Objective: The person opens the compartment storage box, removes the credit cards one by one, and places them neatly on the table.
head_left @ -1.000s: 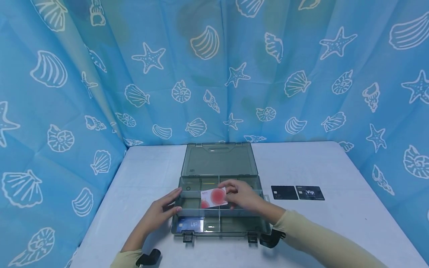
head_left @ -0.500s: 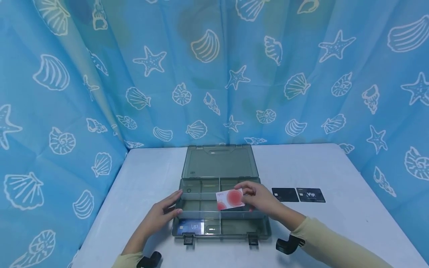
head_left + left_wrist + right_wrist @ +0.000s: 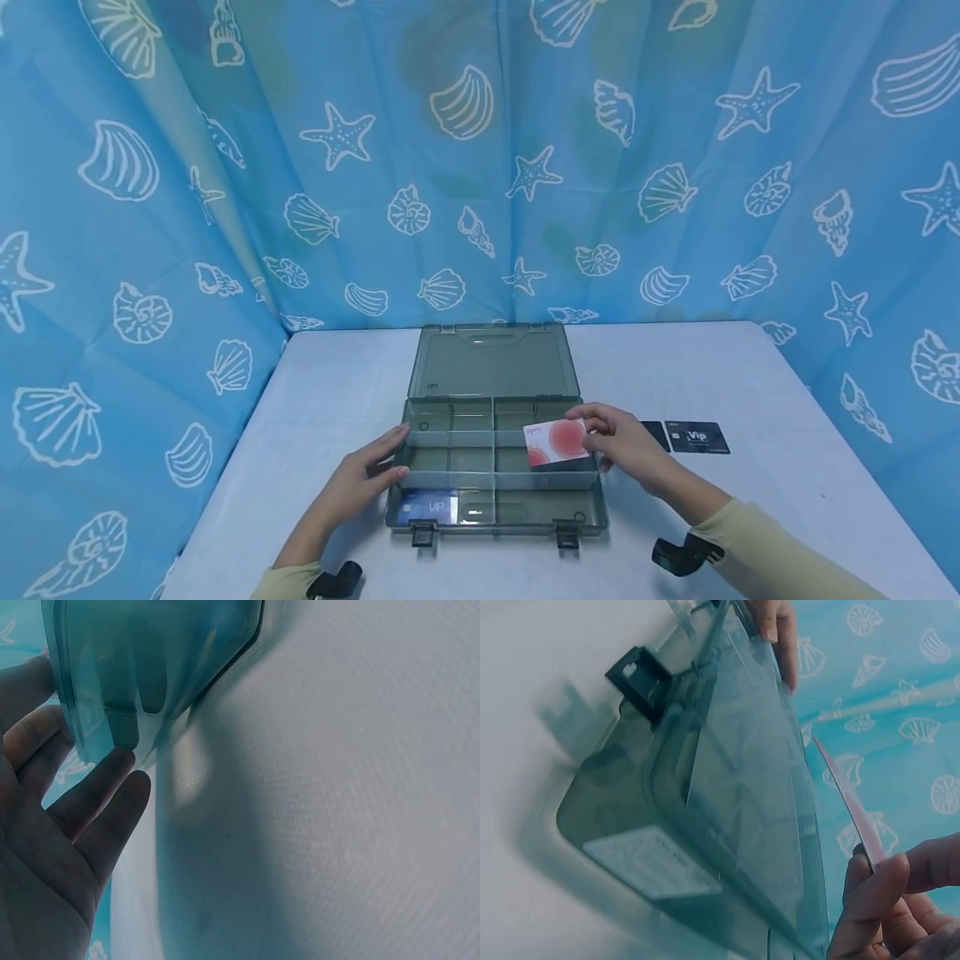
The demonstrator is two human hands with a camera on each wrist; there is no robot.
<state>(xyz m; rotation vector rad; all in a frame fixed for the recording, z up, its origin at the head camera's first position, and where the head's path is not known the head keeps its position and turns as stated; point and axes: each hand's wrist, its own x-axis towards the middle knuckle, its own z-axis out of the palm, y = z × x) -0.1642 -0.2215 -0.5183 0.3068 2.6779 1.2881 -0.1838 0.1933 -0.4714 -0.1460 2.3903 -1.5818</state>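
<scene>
A pink and white card (image 3: 558,442) with red circles is pinched between thumb and fingers of my right hand (image 3: 626,454), above the right-hand middle compartment of a smoky translucent divided box (image 3: 495,530). Seen from the right wrist view, the card (image 3: 859,814) is edge-on and above the box rim. My left hand (image 3: 348,487) touches the left side of the box with extended fingers; in the left wrist view these fingertips meet the box wall (image 3: 172,660). A blue card (image 3: 427,507) marked VIP lies in the front left compartment.
The box's lid (image 3: 493,362) is folded back behind it. To the right on the white table (image 3: 780,500) lie a black Vip card (image 3: 697,437) and another black card (image 3: 655,433), partly hidden by my right hand. A patterned blue curtain (image 3: 480,183) surrounds the table.
My right hand has carried the pink and white card rightward across the box, from the middle to its right side. My left hand stays at the box's left edge.
</scene>
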